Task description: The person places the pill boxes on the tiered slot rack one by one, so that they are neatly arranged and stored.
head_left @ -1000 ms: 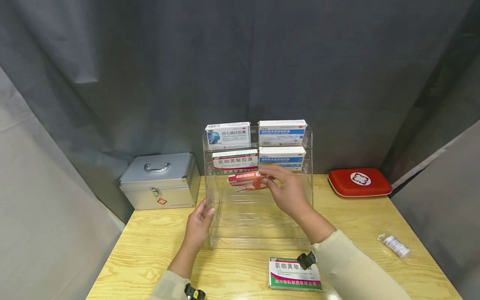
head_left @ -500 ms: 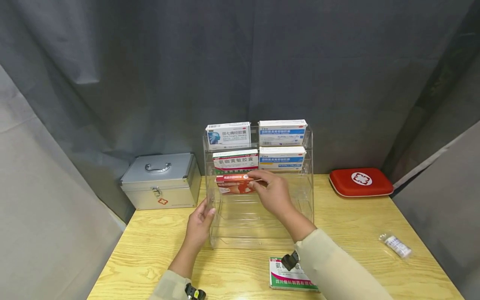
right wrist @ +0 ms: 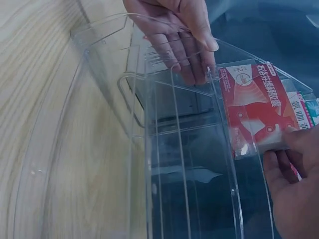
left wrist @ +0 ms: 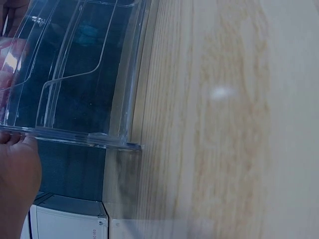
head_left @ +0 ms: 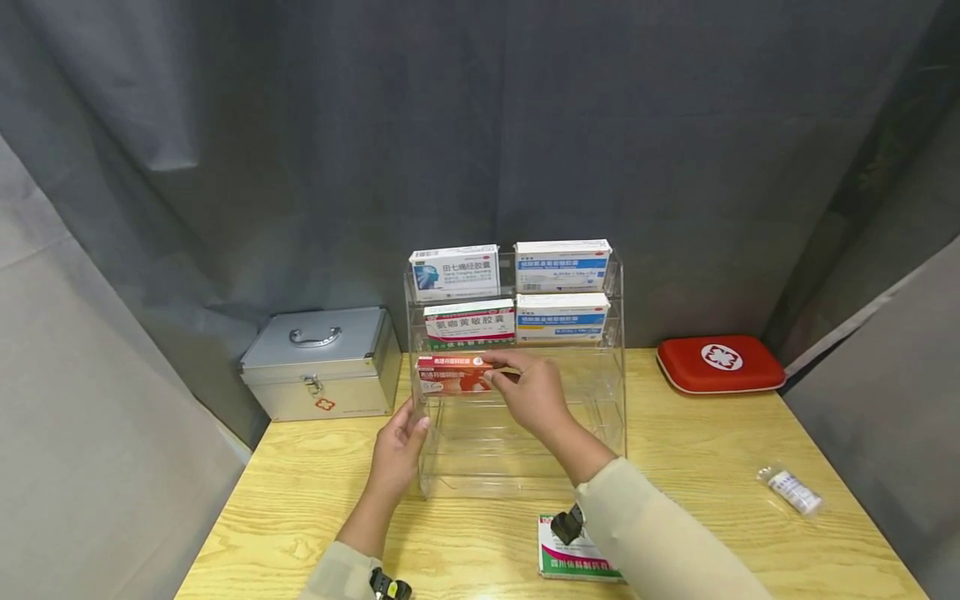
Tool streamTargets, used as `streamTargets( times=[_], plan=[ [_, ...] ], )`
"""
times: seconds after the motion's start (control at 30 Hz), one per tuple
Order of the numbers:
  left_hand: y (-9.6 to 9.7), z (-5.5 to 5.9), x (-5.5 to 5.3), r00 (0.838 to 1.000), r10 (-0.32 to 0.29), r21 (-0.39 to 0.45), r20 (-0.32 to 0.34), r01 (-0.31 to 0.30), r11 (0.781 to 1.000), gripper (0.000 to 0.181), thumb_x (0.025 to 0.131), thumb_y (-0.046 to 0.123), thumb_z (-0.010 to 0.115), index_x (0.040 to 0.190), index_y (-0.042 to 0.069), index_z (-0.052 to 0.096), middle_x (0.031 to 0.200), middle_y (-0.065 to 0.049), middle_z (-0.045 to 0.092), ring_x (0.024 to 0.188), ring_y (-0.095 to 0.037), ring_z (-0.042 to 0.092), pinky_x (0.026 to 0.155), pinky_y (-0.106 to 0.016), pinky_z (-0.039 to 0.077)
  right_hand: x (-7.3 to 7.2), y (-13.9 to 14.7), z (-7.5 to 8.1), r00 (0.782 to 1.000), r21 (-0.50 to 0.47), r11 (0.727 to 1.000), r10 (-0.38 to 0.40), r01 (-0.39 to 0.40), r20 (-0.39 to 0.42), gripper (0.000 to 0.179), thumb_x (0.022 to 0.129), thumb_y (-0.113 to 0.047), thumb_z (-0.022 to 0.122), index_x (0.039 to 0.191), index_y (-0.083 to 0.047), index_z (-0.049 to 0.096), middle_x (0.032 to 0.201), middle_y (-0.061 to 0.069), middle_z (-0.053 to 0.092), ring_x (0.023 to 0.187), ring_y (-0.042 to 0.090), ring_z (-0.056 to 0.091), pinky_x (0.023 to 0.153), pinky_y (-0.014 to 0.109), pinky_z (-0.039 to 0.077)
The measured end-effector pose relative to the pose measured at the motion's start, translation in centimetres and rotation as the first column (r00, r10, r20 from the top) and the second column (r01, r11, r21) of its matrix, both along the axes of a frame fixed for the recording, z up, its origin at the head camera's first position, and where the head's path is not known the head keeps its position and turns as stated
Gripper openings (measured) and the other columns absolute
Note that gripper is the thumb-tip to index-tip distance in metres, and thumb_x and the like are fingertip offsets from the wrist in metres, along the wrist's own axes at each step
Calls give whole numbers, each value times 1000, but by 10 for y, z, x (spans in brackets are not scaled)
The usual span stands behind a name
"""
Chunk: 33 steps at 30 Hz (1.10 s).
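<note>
My right hand (head_left: 534, 396) pinches the right end of a red medicine box (head_left: 450, 377) between thumb and fingers. The box stands at the left of the third tier of a clear display rack (head_left: 517, 486); in the right wrist view its red front (right wrist: 259, 107) lies behind a clear lip. With my left hand (head_left: 399, 450) I grip the rack's left side, thumb in front. Above the red box is a white, red and green medicine box (head_left: 470, 323), and over that a white one with a blue picture (head_left: 456, 273). Two white-and-blue boxes (head_left: 562, 267) fill the right side.
Another green-and-white medicine box (head_left: 573, 554) lies at the table's front, partly under my right sleeve. A silver first-aid case (head_left: 318, 362) stands left of the rack. To the right are a red zip case (head_left: 720, 364) and a small packet in clear plastic (head_left: 793, 492).
My right hand has carried the red medicine box left and slightly down, turning it face-on at the third tier's left. The left hand has stayed on the rack's side.
</note>
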<state>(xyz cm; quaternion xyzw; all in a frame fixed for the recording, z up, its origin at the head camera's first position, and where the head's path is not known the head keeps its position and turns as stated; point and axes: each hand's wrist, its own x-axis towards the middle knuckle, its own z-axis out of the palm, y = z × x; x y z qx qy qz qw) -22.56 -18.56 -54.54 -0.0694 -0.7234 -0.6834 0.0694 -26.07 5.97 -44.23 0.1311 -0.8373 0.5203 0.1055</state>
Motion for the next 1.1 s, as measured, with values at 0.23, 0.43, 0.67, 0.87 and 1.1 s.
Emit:
streamTargets(
  times=[0.23,0.43,0.67,0.87,1.1],
  plan=[
    [-1,-1,-1,1000,8,4,-8,-8,1000,56,113,16,62,166,11,45,173,-10,44,161,-31,40,127,-30,37,-1,-2,-4,1000,4,1000,0,0,11,29,103,-11,77,131,-19,80,121,5,79,104,23,80,84,27,69],
    [-2,-2,-2,1000,19,-10,-3,-19,1000,56,113,15,61,166,9,44,173,-12,43,161,-34,40,128,-34,36,3,5,-4,999,35,998,44,-44,-4,38,102,-13,79,140,-16,74,128,8,78,113,28,79,94,34,69],
    [2,-2,-2,1000,-3,12,-7,3,1000,56,113,16,62,166,10,44,172,-13,44,160,-34,41,128,-34,38,22,53,-7,989,138,986,108,-93,-105,48,97,-17,85,142,-10,70,131,10,77,118,32,74,105,52,64],
    [6,-1,-2,1000,15,-11,3,-15,1000,56,112,18,64,165,12,47,170,-15,46,158,-37,45,126,-38,41,61,121,-23,966,189,952,253,-239,-49,50,91,-24,92,136,-15,73,116,-7,79,106,17,74,97,42,67],
    [2,1,1,999,49,-49,24,-48,998,56,112,17,62,166,14,46,171,-14,45,158,-37,44,127,-40,40,100,186,-53,940,109,934,340,-340,19,34,91,-14,91,122,-14,76,109,-8,78,99,5,71,87,26,65]
  ],
)
